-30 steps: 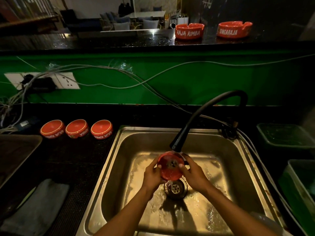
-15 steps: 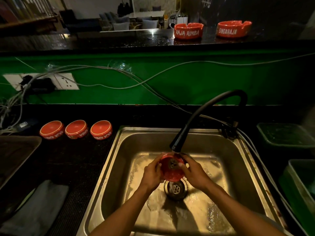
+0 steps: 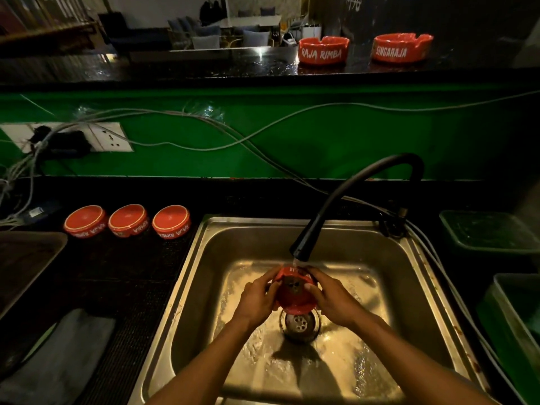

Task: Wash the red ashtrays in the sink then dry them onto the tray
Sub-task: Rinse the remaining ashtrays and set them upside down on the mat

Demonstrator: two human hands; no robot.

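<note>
The fingers of the left hand (image 3: pixel 257 299) and right hand (image 3: pixel 333 299) covered both sides of the round red ashtray (image 3: pixel 295 293) held under the tap; dark residue hid its centre, and its white lettering was too small to read. The dark flat tray (image 3: pixel 26 258) and the grey folded cloth (image 3: pixel 55 361) were cut off by the left edge, the green plastic bin (image 3: pixel 514 325) by the right.
</note>
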